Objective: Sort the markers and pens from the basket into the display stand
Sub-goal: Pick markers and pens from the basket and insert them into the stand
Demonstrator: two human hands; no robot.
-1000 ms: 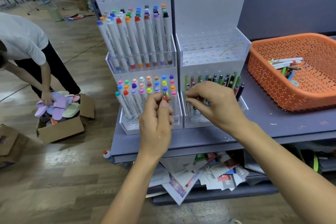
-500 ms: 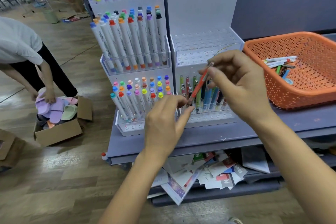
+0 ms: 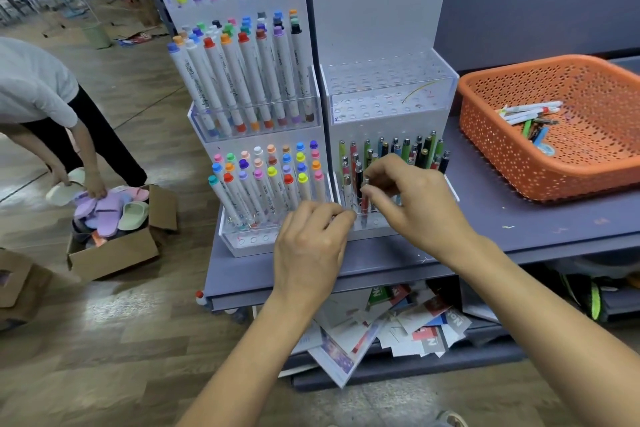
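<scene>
Head view: the right hand [image 3: 415, 208] pinches a red pen [image 3: 364, 205] in its grip, upright in the lower right rack of the display stand [image 3: 377, 21]. The left hand [image 3: 311, 246] curls beside it, its grip unclear.

Shop: marker display stand [image 3: 377, 28], boxed slippers [image 3: 104, 215].

Bright, soft light fills the room. The wood floor [image 3: 114, 319] shines with pale patches on the near left (the light seems to come from the far left). The clear display stand [image 3: 388, 94] glints a little. Under the table [image 3: 519, 232] it is dark. Straight lines bend near the edges.
</scene>
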